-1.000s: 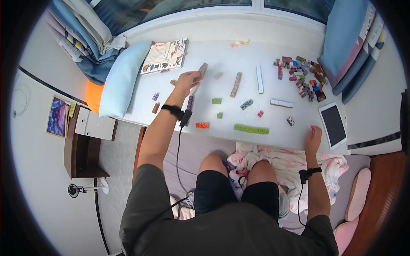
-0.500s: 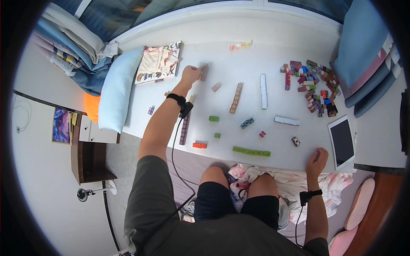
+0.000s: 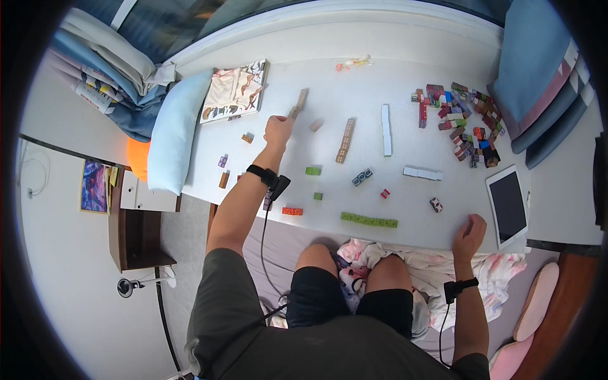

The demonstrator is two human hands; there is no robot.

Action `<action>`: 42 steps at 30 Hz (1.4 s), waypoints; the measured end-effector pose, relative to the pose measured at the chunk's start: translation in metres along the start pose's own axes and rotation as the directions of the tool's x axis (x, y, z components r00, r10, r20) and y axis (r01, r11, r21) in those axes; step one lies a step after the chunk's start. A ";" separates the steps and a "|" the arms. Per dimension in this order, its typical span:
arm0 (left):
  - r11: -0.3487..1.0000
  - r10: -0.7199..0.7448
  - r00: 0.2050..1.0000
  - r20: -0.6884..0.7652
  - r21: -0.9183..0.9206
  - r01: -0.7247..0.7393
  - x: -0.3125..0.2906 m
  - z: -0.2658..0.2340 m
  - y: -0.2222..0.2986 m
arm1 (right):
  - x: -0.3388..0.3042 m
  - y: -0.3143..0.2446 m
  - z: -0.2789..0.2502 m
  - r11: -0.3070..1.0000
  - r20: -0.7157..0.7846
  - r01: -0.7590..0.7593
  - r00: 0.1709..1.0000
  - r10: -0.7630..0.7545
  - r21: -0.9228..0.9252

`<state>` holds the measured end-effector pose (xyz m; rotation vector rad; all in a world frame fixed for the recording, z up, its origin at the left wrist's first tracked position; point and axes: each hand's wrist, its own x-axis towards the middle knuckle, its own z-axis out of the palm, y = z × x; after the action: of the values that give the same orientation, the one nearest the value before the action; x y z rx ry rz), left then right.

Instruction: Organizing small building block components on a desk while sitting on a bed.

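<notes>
Reaching toward the far left part of the white table [image 3: 405, 82], the left hand [image 3: 277, 130] has its fingers drawn together at the near end of a grey-brown row of blocks [image 3: 302, 98]. That row slants away from the hand, its far end leaning right (whether the fingertips pinch the end block or only press against it, I cannot tell). The right hand [image 3: 469, 233] rests at the near right edge, fingers loosely bent and partly open, with nothing visible in them; a white-framed tablet [image 3: 508, 206] lies just to its right.

Right of the grey-brown row sit a single pale brown block [image 3: 316, 125], then a brown row of blocks [image 3: 345, 140] and a long white row [image 3: 386, 130]. Nearer are a dark teal row [image 3: 362, 177], a short white row [image 3: 423, 173] and a small red block [image 3: 385, 193]. Along the near side lie an orange-red row [image 3: 292, 211] and a long green row [image 3: 369, 220], well apart.

A jumbled pile of coloured blocks [image 3: 462, 123] fills the far right. At far left, a patterned white book [image 3: 235, 92] lies beside a light blue pillow [image 3: 180, 133].
</notes>
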<state>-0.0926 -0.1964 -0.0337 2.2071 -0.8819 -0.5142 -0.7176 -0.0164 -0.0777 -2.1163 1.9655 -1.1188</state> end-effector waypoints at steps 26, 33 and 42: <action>0.716 0.212 0.957 0.196 0.635 -0.289 0.062 0.043 0.068 | 0.007 -0.008 0.004 1.000 -0.013 0.022 1.000 -0.022 -0.002; 0.740 0.464 0.832 0.304 0.383 -0.553 0.082 -0.003 0.030 | 0.007 -0.004 0.002 0.999 0.006 0.040 0.999 -0.040 -0.027; 0.936 0.232 0.928 0.290 0.194 -0.295 0.080 -0.025 -0.021 | 0.007 -0.008 0.002 0.998 0.020 0.039 0.999 -0.038 -0.055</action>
<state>-0.0135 -0.2314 -0.0404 2.2076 -1.4269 -0.6059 -0.7104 -0.0218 -0.0725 -2.1925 1.9785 -1.0588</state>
